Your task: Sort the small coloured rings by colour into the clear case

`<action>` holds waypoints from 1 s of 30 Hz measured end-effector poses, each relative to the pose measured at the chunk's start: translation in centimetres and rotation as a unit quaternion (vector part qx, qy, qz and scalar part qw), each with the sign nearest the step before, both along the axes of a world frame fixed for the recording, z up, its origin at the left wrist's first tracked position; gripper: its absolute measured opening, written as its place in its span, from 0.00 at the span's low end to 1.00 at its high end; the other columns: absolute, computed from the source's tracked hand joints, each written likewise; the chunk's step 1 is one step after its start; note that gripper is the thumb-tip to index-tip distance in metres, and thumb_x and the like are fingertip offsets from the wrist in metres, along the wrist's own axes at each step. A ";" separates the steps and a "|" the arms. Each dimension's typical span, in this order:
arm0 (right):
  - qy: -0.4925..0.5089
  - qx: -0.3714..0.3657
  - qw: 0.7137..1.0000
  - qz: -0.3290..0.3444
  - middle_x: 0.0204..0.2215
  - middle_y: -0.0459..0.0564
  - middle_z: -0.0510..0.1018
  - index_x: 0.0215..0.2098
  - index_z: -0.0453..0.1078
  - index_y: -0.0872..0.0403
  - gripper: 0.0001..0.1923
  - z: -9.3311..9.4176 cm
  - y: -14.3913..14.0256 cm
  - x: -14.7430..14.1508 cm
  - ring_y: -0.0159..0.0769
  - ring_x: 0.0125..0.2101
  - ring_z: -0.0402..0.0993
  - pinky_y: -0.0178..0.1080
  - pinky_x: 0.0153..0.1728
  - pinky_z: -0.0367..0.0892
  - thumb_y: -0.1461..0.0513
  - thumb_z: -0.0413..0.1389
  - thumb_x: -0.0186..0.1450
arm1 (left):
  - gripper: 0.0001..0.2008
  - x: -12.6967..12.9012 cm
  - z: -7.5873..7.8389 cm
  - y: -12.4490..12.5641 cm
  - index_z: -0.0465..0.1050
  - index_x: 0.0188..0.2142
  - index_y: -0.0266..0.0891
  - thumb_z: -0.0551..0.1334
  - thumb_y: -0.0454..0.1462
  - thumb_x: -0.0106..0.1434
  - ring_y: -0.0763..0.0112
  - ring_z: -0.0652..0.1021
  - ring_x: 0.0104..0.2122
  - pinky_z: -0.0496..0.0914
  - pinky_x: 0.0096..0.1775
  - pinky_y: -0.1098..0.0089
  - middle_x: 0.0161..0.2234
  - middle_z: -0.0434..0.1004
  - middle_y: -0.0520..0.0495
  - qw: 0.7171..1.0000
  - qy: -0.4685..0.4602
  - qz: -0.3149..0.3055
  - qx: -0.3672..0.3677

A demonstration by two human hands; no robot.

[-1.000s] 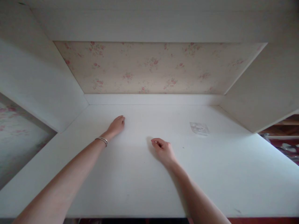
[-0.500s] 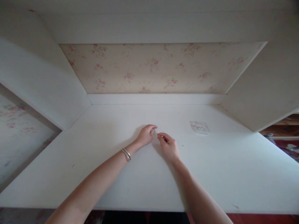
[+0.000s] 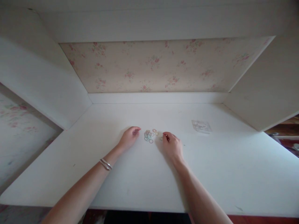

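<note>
A small heap of thin coloured rubber bands (image 3: 148, 136) lies on the white table between my hands. A few loose ones sit at its right side, among them a reddish band (image 3: 154, 130) and a yellowish band (image 3: 157, 133). My left hand (image 3: 130, 136) rests just left of the heap, fingers loosely curved and apart from the thumb, with nothing seen in it. To the right of the heap, my right hand (image 3: 173, 145) has thumb and forefinger pressed together; what they hold, if anything, is too small to make out. Just beside those fingertips is a greenish band (image 3: 161, 138).
A clear plastic box (image 3: 201, 127) lies on the table (image 3: 233, 168) to the right, beyond my right hand. White panels stand at left and right, and a white ledge (image 3: 158, 97) runs along the back below floral wallpaper.
My left hand has moved left, away from my right hand, and its fingers have loosened. The heap of bands now shows on the table between them. My right hand has shifted slightly right, still pinched.
</note>
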State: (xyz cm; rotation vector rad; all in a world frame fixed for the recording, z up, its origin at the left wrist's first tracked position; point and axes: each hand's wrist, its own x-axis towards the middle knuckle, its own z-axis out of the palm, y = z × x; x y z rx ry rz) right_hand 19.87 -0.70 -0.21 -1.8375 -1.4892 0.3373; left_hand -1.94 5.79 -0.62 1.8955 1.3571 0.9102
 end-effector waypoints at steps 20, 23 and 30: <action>-0.083 0.107 0.966 0.221 0.41 0.50 0.77 0.44 0.73 0.51 0.13 -0.7 -0.2 -0.8 0.36 0.42 0.71 0.37 0.46 0.63 0.63 0.51 0.63 | 0.14 2.9 0.6 -3.9 0.71 0.48 0.44 0.57 0.36 0.63 0.66 0.71 0.46 0.64 0.51 0.64 0.45 0.72 0.47 0.963 0.203 -0.038 0.173; -0.124 0.096 0.955 0.253 0.37 0.49 0.77 0.39 0.76 0.48 0.10 -0.7 -0.3 -1.0 0.35 0.38 0.70 0.37 0.43 0.64 0.61 0.53 0.63 | 0.12 2.5 0.6 -3.7 0.73 0.44 0.43 0.56 0.35 0.63 0.67 0.72 0.44 0.65 0.50 0.65 0.43 0.73 0.47 0.964 0.196 -0.047 0.177; -0.091 0.081 0.982 0.142 0.38 0.50 0.77 0.40 0.75 0.51 0.15 -1.0 0.3 -0.5 0.34 0.39 0.71 0.35 0.42 0.66 0.65 0.47 0.64 | 0.12 2.8 0.7 -3.9 0.74 0.44 0.45 0.56 0.36 0.63 0.65 0.71 0.45 0.64 0.51 0.61 0.43 0.72 0.46 0.954 0.227 -0.053 0.190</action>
